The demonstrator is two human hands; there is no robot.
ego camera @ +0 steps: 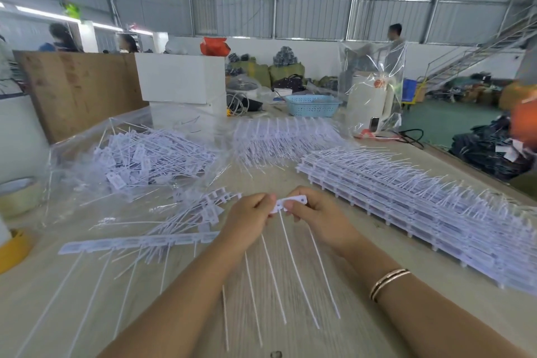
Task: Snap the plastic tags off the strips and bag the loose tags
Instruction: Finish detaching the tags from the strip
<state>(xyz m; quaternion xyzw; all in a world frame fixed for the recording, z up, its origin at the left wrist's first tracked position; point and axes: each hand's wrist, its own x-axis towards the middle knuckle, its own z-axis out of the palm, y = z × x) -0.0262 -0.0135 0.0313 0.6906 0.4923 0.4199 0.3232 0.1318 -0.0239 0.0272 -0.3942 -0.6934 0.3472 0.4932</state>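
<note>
Head view: a short white strip of tags (pixel 290 203) is held above the table (pixel 436 293), just in front of the person. It is pinched at its left end by the curled fingers and thumb of the left hand (pixel 248 212), and its right part is gripped by the curled fingers of the right hand (pixel 315 212). The two hands are set close together, thumbs almost meeting over the strip. Several long thin white tails (pixel 293 264) are seen hanging down from the held piece toward the viewer, spread like a fan between the forearms. A two-band bracelet (pixel 389 283) is worn on the right wrist.

A longer strip (pixel 136 241) is laid flat on the table to the left of the left hand, with its tails pointing toward the viewer. Just behind it a small loose heap of tags (pixel 200 212) is scattered. Farther back on the left, a pile of loose tags (pixel 145 154) is gathered inside a clear plastic bag (pixel 72 160). To the right, a stack of unbroken strips (pixel 406 197) is ranged diagonally across the table, well apart from the hands. A roll of tape (pixel 17 195) is placed at the left edge, and a blue basket (pixel 312 104) is set at the far end.
</note>
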